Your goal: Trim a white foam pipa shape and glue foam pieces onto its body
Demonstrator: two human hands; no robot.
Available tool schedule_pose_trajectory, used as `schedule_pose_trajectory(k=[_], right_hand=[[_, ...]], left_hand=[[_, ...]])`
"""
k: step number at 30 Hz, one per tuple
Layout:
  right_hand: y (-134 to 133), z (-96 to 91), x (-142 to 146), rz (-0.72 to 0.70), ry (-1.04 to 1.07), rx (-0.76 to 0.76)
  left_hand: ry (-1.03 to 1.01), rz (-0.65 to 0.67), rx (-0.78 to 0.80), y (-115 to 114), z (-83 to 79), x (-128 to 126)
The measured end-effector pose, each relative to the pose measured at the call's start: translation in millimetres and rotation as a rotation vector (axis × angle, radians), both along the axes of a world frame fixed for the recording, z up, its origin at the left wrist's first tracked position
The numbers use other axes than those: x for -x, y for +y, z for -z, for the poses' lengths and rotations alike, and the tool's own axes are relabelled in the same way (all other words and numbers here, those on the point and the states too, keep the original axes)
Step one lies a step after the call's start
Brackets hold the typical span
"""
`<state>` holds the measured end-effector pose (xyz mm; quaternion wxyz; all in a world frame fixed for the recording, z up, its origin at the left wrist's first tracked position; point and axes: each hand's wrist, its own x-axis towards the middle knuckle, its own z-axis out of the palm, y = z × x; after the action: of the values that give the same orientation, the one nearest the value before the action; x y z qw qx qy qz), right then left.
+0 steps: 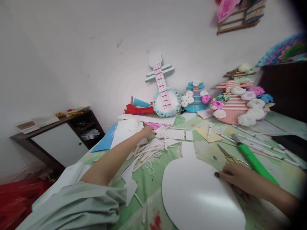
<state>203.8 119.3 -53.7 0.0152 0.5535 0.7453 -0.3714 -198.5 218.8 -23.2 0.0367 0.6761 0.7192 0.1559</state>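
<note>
A white lute-shaped board (196, 191) with a rounded body and a narrow neck lies at the front of the table. My right hand (236, 177) is at its right edge, thumb on top and the other fingers curled at the rim. Stretched out to the back, my left hand (148, 130) is at the heap of white scraps, beside a pink sheet (157, 125); its fingers are mostly hidden. Thin white strips (150, 151) lie tangled nearer to me. Small white rectangular pieces (189, 135) sit just beyond the board's neck.
Gold-handled scissors (226, 153) and a green-handled cutter (255, 159) lie right of the board. Several white pens (263, 145) and a dark flat object (290, 143) are farther right. Decorated paper instruments (166, 102) lean along the wall. A low cabinet (59, 140) stands left.
</note>
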Motion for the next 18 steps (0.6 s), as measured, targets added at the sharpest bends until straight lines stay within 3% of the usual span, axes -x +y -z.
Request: schedule_pose_trajectory(k=[4,6,10,14,18], right_hand=[[1.2,0.0,0.1,-0.029,0.016,0.021],[1.0,-0.3,0.5,-0.027,0.007,0.011],[0.0,-0.4,0.1,-0.014,-0.003,-0.022],[0.4,-0.2,-0.1,-0.041,-0.002,-0.038],[0.9,-1.3,1.3,-0.05,-0.001,-0.061]], left_hand=[[-0.016,-0.081,0.009,7.3,5.8,-5.0],[-0.04,-0.122,-0.024,8.8,-4.4,0.6],[-0.121,-0.173,-0.124,7.9,-39.4,10.0],[-0.222,-0.069,-0.141,-0.9,-66.4,3.4],[-0.222,0.037,-0.033,-13.6,-72.7,-6.6]])
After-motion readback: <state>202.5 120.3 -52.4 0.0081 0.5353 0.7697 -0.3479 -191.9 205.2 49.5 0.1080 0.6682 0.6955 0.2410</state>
